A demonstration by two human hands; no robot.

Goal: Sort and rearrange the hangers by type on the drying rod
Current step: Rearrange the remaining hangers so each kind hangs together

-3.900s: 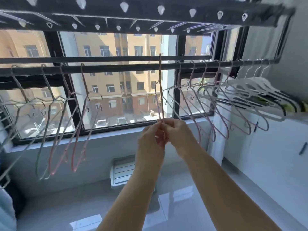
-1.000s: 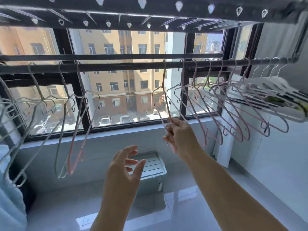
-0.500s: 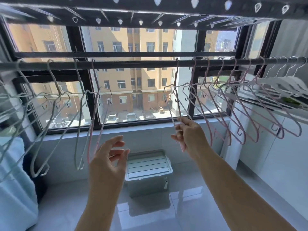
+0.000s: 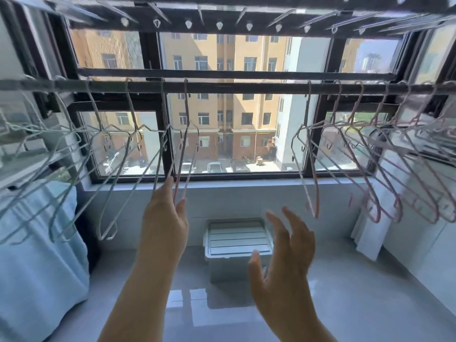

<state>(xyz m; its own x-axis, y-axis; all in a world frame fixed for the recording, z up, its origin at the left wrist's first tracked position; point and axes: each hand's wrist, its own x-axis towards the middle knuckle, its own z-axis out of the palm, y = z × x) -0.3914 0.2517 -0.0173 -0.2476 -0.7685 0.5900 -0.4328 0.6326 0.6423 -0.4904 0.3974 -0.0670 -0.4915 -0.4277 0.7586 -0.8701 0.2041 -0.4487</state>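
Note:
A dark drying rod [image 4: 246,87] runs across the window. Several pale grey wire hangers [image 4: 111,169] hang on its left part. Just right of them hangs one pink hanger [image 4: 185,134]. My left hand [image 4: 165,218] reaches up and pinches that pink hanger's lower end between thumb and fingers. Several pink hangers [image 4: 370,169] hang together on the right part of the rod, the leftmost one [image 4: 311,174] hanging free. My right hand [image 4: 283,248] is below it with fingers spread, holding nothing. The far right of the rod is blurred.
A pale lidded storage box [image 4: 237,240] stands on the glossy floor under the window. A light blue cloth [image 4: 37,255] hangs at the left. A rack with pegs [image 4: 222,11] spans overhead. White cabinets [image 4: 419,243] line the right wall.
My right hand let go of the leftmost pink hanger of the right group and dropped away open. My left hand rose and took the single pink hanger beside the grey ones. The view turned left.

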